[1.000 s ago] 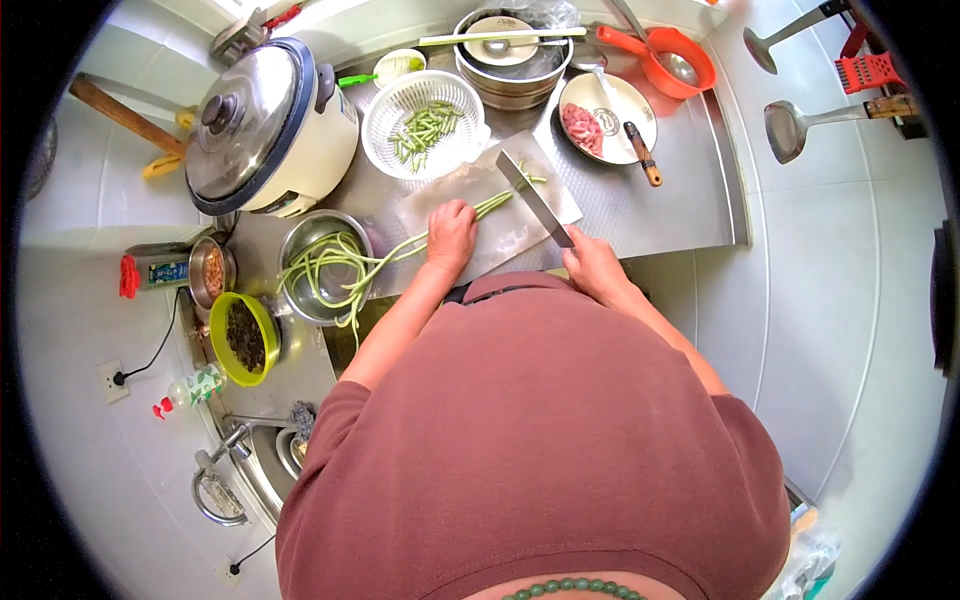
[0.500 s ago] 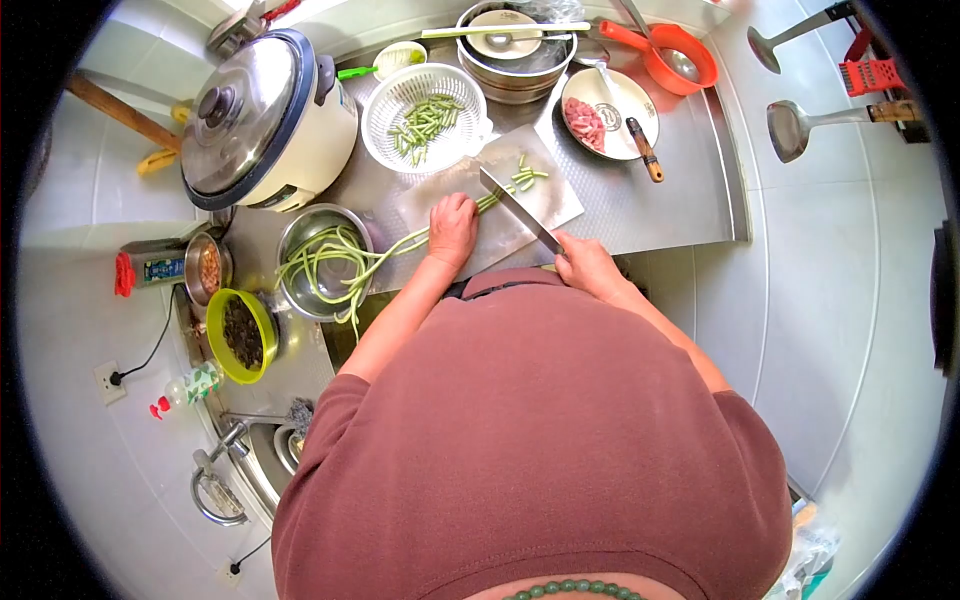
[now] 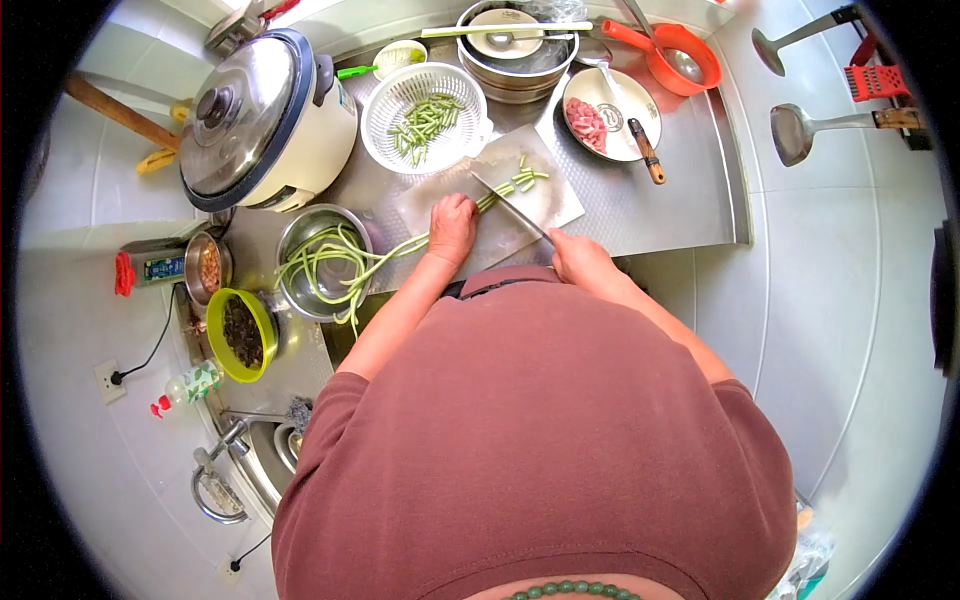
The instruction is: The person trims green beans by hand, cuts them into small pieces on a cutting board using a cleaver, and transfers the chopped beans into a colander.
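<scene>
On a pale cutting board (image 3: 545,205), my left hand (image 3: 453,228) is closed around a bunch of long green beans (image 3: 410,243). Their tails trail left into a steel bowl (image 3: 296,230) that holds more beans. My right hand (image 3: 580,262) grips the handle of a kitchen knife (image 3: 515,211). Its blade lies across the beans just right of my left fingers. Short cut bean pieces (image 3: 528,178) sit beyond the blade. A white colander (image 3: 376,135) behind the board contains more cut pieces.
A plate (image 3: 640,100) with diced pink meat (image 3: 585,125) and a wooden-handled tool stands at the back right, near a red strainer (image 3: 655,72). The rice cooker (image 3: 320,130) is at the left. A green bowl (image 3: 268,335) and a sink (image 3: 262,470) are nearer me.
The knife blade has shifted slightly left and now shows nearly edge-on. My right hand has moved a little left with it. My left hand stays on the beans.
</scene>
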